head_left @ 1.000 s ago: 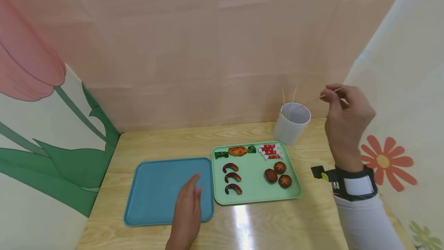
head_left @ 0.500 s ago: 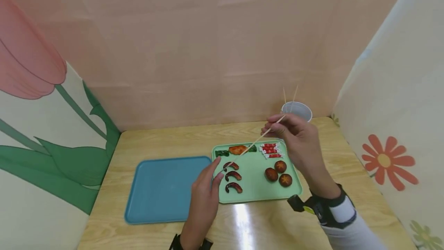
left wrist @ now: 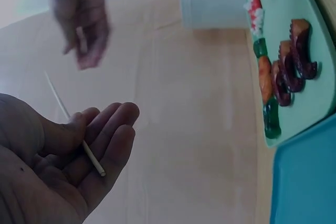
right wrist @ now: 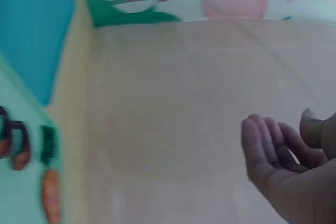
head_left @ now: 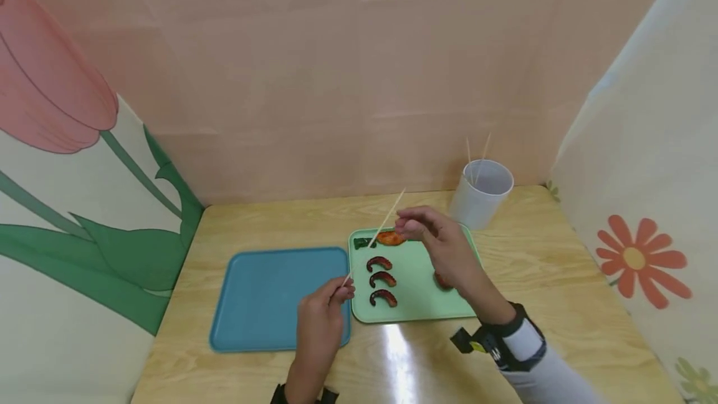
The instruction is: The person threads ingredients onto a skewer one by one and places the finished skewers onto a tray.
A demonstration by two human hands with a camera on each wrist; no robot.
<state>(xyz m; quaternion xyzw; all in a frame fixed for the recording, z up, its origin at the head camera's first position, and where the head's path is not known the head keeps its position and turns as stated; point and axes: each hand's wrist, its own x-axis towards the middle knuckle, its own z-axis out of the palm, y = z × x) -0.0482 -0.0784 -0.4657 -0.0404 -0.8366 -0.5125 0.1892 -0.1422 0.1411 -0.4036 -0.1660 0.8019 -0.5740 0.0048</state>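
Note:
In the head view my left hand (head_left: 321, 323) pinches a thin wooden skewer (head_left: 387, 218) near its lower end, and the stick slants up to the right. The left wrist view shows that end of the skewer (left wrist: 94, 158) between thumb and fingers. My right hand (head_left: 440, 242) is just right of the stick, over the green tray (head_left: 415, 295), its fingers loosely bent and holding nothing. Several food pieces lie on this tray: curled dark-red tentacle pieces (head_left: 382, 278), an orange piece with green ends (head_left: 389, 238), and a brown mushroom (head_left: 442, 281) partly behind my right hand.
A blue tray (head_left: 269, 298) lies left of the green one. A white cup (head_left: 477, 204) at the back right holds two more skewers (head_left: 482, 151). Red-and-white pieces (left wrist: 255, 14) show in the left wrist view. A pink cloth wall (head_left: 336, 80) stands behind the table.
My right hand has brought the skewer left from beside the cup and let go of it. My left hand has risen from over the blue tray and now grips the stick.

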